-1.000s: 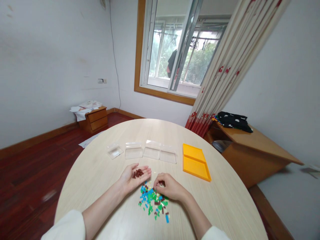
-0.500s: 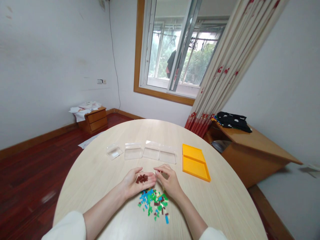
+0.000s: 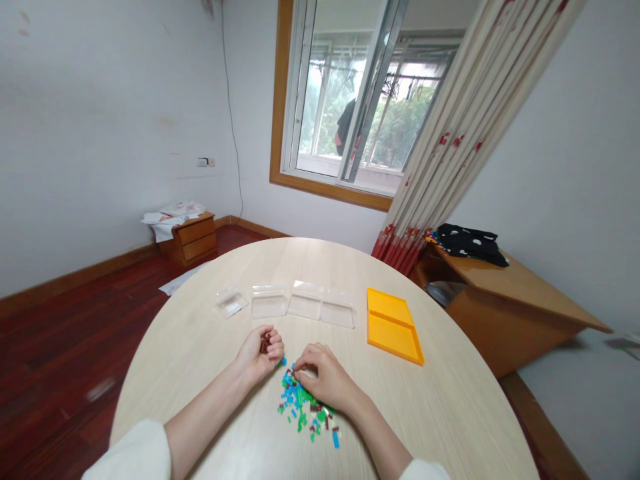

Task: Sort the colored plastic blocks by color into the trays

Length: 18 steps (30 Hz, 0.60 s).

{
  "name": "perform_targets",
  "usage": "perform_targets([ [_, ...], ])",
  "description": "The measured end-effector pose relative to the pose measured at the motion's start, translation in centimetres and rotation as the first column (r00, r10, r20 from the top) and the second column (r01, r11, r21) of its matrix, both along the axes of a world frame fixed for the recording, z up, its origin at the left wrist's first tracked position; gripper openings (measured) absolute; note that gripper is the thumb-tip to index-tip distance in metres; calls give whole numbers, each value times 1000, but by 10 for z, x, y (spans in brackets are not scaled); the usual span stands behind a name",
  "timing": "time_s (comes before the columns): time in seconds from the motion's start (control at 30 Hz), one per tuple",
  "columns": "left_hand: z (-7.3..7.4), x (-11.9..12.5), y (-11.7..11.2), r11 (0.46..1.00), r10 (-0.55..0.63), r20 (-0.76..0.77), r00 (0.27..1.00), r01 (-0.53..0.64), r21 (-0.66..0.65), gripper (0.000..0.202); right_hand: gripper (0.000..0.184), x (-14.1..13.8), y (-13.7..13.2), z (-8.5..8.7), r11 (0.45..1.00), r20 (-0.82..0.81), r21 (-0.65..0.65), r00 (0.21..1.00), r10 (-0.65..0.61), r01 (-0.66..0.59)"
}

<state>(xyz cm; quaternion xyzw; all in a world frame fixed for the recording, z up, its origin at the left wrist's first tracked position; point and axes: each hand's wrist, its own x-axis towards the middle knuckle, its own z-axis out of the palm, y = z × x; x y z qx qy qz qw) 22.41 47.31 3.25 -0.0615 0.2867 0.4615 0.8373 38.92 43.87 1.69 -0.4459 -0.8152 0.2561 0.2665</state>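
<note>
My left hand (image 3: 261, 351) rests palm up on the round wooden table (image 3: 210, 353), its fingers curled round a small heap of dark brown bricks (image 3: 264, 343). Just to its right, my right hand (image 3: 320, 377) lies over the far edge of a pile of small blue, green, brown and cream bricks (image 3: 306, 408). Its fingertips are pinched together at the pile; what they hold, if anything, is too small to make out.
Beyond my hands stand several clear plastic trays (image 3: 303, 305) in a row, with an orange tray (image 3: 393, 325) to their right. A wooden desk with a black spotted cloth (image 3: 469, 243) stands at right, a small nightstand (image 3: 191, 236) at left.
My left hand has closed its fingers over the brown bricks and drawn slightly left. My right hand has moved from the left palm back down onto the pile.
</note>
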Motion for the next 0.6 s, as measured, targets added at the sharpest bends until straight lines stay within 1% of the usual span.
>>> perform_targets([
  [0.13,4,3,-1,999,16,-38,999,-18,-46,28,18,1,-2,0,1000,48,7,999,27,-27],
  [0.27,4,5,-1,994,74,-116,990,-82,-67,23,23,3,-3,0,998,52,-7,997,64,-64],
  [0.33,5,5,-1,990,106,-159,982,-120,-79,17,22,4,-3,2,996,43,-23,996,82,-81],
  [0.4,7,6,-2,990,104,-190,976,-120,-74,15,18,5,-3,4,996,36,-41,996,81,-80],
  [0.53,10,7,-4,999,43,-198,979,-44,-5,31,13,8,-2,6,997,16,-58,998,53,-52],
  [0.6,9,7,-4,1000,28,-201,979,-26,13,36,12,9,-2,6,997,-8,-67,999,40,-41],
])
